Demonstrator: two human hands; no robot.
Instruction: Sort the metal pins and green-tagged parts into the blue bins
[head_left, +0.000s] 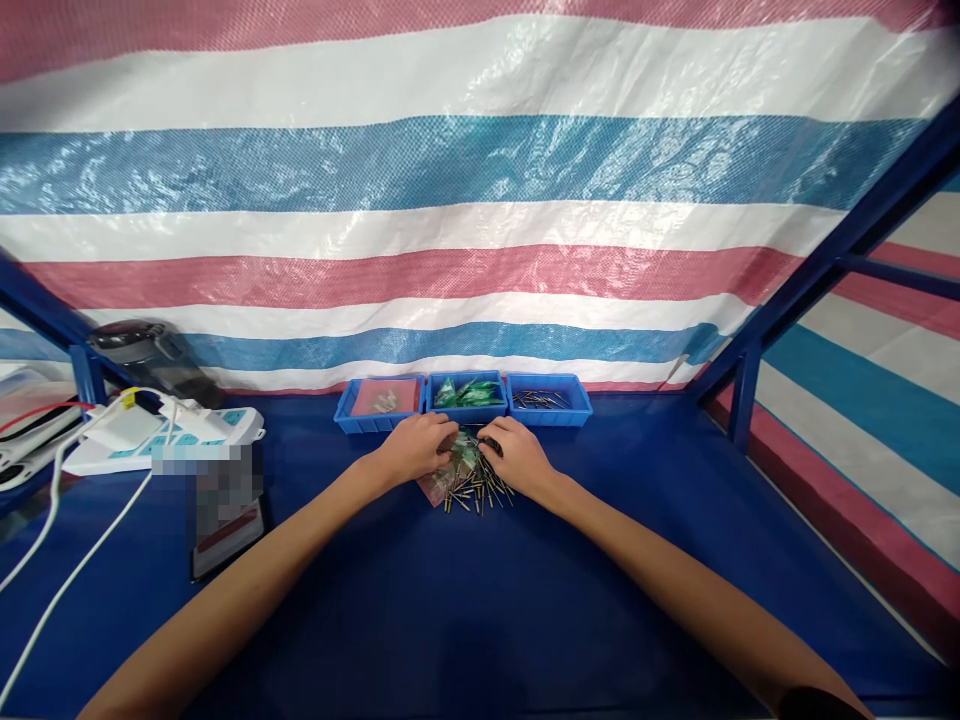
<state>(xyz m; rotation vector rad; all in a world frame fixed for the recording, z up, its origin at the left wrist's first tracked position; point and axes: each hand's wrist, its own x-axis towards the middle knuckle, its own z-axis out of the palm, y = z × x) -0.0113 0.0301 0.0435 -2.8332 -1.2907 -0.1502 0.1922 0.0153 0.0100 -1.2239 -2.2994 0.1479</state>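
My left hand (421,446) has its fingers curled at the upper edge of a small clear plastic bag (465,455) with a green tint. Facing it, my right hand (519,455) is closed too, thumb and fingers bent together beside the bag. What its fingertips grip is too small to make out. Below and between both hands lies a loose pile of thin brass-and-dark metal pins (480,492). A pinkish plastic bag (435,487) lies flat under the left side of the pile.
Behind the hands stand a blue bin with pink bags (343,412), one with green bags (465,410) and one with metal pins (574,412). Leftward are a phone (229,535), a power strip (244,425) with white cables, and a dark bottle (161,365). Striped sheeting (480,160) hangs behind.
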